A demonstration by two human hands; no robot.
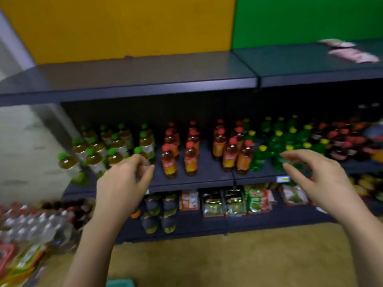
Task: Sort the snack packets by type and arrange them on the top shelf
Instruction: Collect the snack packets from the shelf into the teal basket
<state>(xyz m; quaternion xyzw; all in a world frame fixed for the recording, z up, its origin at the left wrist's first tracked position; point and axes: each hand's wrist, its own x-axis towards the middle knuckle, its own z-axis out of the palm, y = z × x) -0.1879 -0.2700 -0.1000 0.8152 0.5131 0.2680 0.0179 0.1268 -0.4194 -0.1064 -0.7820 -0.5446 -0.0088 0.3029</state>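
Neither of your hands grips anything: your left hand (pixel 122 181) hangs with its fingers curled loosely inward, thumb and fingertips near each other but closed on nothing, and your right hand (pixel 317 177) is spread, fingers apart and pointing left. Both are raised in front of the middle shelf, forearms reaching up from the bottom of the view, well apart from each other.

Two pink snack packets (pixel 352 53) lie flat on the top shelf (pixel 145 79), at its far right end, one behind the other; blur hides their print. All else on that shelf is bare board.

On the middle shelf (pixel 207 175) stand four groups of bottles: green-capped ones (pixel 116 146) at left, red-capped orange ones (pixel 190 156) in the middle, yellow-capped green ones (pixel 275 141) next, and red-capped dark ones (pixel 344 141) at right. Blur makes an exact count of each impossible.

Below, more packets (pixel 234 201) stand in a row on the lowest shelf. Clear bottles (pixel 31 222) crowd the floor at left.
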